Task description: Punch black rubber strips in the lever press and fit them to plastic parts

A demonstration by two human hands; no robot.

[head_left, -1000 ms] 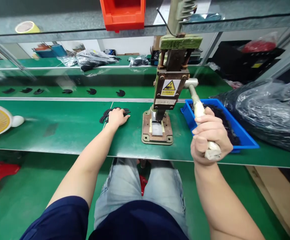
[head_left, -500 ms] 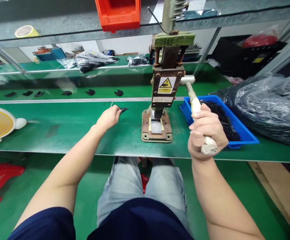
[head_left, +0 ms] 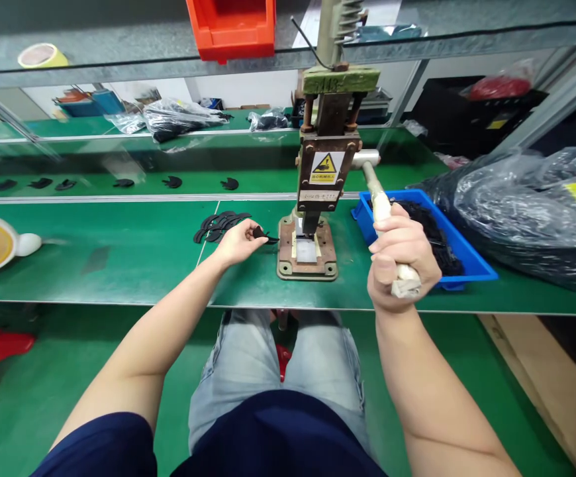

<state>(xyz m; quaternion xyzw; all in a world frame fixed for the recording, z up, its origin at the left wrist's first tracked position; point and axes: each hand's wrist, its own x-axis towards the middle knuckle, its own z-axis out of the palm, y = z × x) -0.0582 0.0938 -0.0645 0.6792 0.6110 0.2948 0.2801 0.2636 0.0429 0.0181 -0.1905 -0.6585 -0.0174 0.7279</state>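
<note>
Right hand (head_left: 401,255): nearest item, at 4 o'clock of the press; fingers wrapped fully round the taped lever handle (head_left: 386,225), which slants up toward 11 o'clock to the press head.

Left hand (head_left: 238,242): over the green bench (head_left: 119,265), just at 9 o'clock of the press base; fingers narrow, pinching a small black flat part (head_left: 264,234). The part projects from the fingertips toward 3 o'clock, its free end just beside the base plate; touching or not cannot be told.

Hand press (head_left: 318,192): upright on the bench between the two hands, yellow warning label on its front, pale pad on the base plate.

Loose black parts (head_left: 218,224): small pile on the bench at 11 o'clock of the left hand, near but apart from it.

Blue tray (head_left: 467,262): at 3 o'clock of the press, behind the right hand, holding more black parts.

Conveyor belt (head_left: 94,173): farther back, carrying single black parts in a row.
</note>
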